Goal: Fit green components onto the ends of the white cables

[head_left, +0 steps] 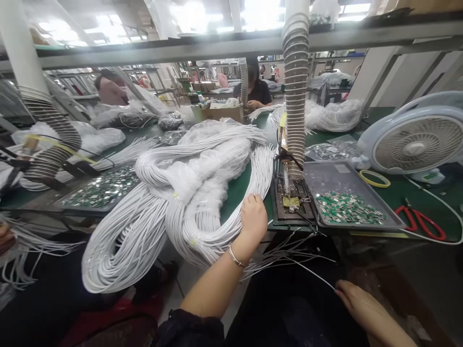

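My left hand (254, 217), with a bracelet at the wrist, is closed over a thick bundle of white cables (263, 168) at the table's front edge. Low on the right, my right hand (356, 301) pinches the end of a single white cable (313, 273), which stretches back toward loose cable ends (285, 255) over my lap. Large coils of white cable (126, 241) hang over the edge to the left, partly under clear plastic wrap (202, 168). Right of my left hand stands a soldering fixture (291, 202) with a yellow sponge-like pad.
A grey tray (361, 183) holds small green circuit boards; red-handled scissors (421, 222), yellow tape (374, 178) and a fan (415, 140) lie beyond. A ribbed hose (295, 86) hangs over the fixture. Another tray of boards (103, 188) sits left. A co-worker's hand (6, 238) holds cables at far left.
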Demonstrator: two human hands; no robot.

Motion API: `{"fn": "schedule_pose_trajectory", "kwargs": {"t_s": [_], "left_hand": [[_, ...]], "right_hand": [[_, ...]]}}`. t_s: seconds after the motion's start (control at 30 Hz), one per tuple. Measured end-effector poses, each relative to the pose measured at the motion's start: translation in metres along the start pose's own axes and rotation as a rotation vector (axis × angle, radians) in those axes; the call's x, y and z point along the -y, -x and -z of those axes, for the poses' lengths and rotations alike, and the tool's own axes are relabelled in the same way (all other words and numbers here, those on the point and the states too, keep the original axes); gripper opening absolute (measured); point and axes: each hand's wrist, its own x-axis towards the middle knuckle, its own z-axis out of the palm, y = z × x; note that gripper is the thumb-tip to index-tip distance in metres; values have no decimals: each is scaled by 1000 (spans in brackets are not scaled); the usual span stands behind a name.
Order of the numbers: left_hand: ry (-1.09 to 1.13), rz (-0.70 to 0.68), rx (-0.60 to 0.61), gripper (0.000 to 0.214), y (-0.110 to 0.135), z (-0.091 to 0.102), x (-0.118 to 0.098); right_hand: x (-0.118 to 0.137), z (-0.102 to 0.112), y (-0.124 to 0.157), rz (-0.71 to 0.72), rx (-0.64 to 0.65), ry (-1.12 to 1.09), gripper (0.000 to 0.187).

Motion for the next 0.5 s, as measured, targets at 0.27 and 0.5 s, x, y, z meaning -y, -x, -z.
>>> {"fn": "schedule_pose_trajectory", "kwargs": {"t_s": [0.27,0.5], "left_hand": [[-2,21,13,20,-6,2,-7],[-24,-63,36,20,20,11,6]], "right_hand": [[3,-28,10,3,-99,-133,31],[-20,-43,-2,31,-220,-230,31]]}}
